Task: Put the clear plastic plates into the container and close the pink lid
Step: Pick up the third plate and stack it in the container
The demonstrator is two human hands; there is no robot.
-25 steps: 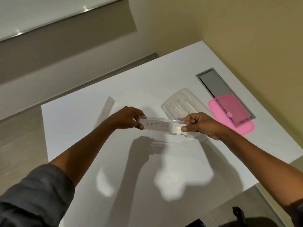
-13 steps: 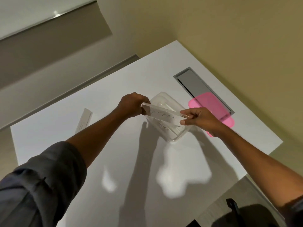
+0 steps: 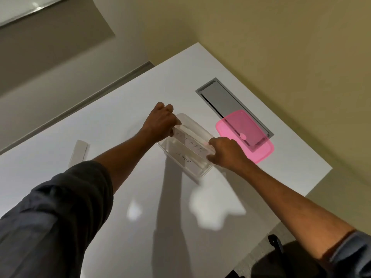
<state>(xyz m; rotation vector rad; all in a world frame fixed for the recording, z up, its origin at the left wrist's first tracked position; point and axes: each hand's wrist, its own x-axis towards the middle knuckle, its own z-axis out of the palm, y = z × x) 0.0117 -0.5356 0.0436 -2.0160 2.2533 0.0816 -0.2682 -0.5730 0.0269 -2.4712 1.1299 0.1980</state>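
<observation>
We see a clear plastic plate (image 3: 191,144), a long strip with handwriting on it, spanning between the two hands over the open clear container (image 3: 197,127), its long axis running from the left hand (image 3: 160,122) to the right hand (image 3: 225,152). Each hand pinches one end. Beneath it in the container lies another lettered plate (image 3: 184,159), parallel. Beyond the right hand the pink lid (image 3: 246,135) lies flat on the white table (image 3: 140,93), partly over a grey hatch (image 3: 218,97). Past the left forearm a further plate (image 3: 79,152) rests on the table
</observation>
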